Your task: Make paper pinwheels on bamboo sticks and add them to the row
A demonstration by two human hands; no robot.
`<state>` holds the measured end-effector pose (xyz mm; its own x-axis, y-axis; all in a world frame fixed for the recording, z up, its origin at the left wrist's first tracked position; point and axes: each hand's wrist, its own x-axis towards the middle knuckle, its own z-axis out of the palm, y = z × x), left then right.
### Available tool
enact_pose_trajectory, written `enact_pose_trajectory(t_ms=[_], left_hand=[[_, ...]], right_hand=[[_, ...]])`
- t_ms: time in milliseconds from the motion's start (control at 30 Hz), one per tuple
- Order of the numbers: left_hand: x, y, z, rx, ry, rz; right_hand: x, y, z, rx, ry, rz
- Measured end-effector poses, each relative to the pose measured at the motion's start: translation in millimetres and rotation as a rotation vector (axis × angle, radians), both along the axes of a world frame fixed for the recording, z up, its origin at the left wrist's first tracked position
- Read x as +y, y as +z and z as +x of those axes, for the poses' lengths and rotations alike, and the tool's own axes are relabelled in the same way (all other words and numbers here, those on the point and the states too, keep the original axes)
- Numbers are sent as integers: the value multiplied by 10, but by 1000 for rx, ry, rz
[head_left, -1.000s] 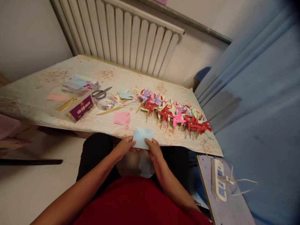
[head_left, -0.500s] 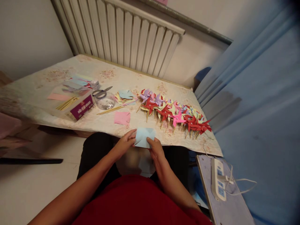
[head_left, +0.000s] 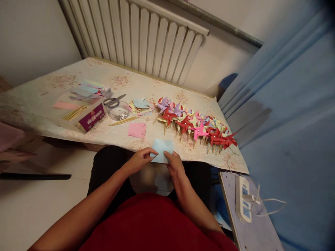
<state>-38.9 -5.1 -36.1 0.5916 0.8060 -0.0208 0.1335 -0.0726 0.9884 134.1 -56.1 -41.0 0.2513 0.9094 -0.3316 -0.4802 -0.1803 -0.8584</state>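
A light blue paper square [head_left: 162, 146], slit at its corners, is held over the table's front edge. My right hand [head_left: 175, 161] pinches its lower right side, thumb on top. At the left side my left hand [head_left: 142, 159] has thumb and fingers closed on the paper's edge near a slit. A pink slit square [head_left: 137, 130] lies on the table just beyond. Behind it are thin wooden sticks [head_left: 124, 121], a clear round dish of small shiny pins [head_left: 120, 114], scissors [head_left: 114, 101] and a stack of coloured paper squares [head_left: 141, 105].
Several finished paper pinwheels [head_left: 185, 122] on sticks fill the table's right part. A clear box with a purple label [head_left: 92, 119] holds sticks at left. A power strip [head_left: 243, 199] with cables lies at lower right. Another person's hand [head_left: 18, 155] shows at the left edge.
My left hand's fingers have moved right and up onto the blue paper, from its left edge. My right hand keeps its grip, and the paper has tilted slightly.
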Motion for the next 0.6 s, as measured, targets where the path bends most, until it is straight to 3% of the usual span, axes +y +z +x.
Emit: enact_pose_trajectory(t_ms=[200, 400, 600], left_hand=[[25, 21, 10, 41, -31, 105], [12, 73, 41, 22, -11, 90], [11, 21, 70, -9, -19, 151]], right_hand=[[-13, 25, -39, -16, -13, -28], [-19, 53, -77, -31, -15, -20], [-23, 63, -91, -43, 1, -14]])
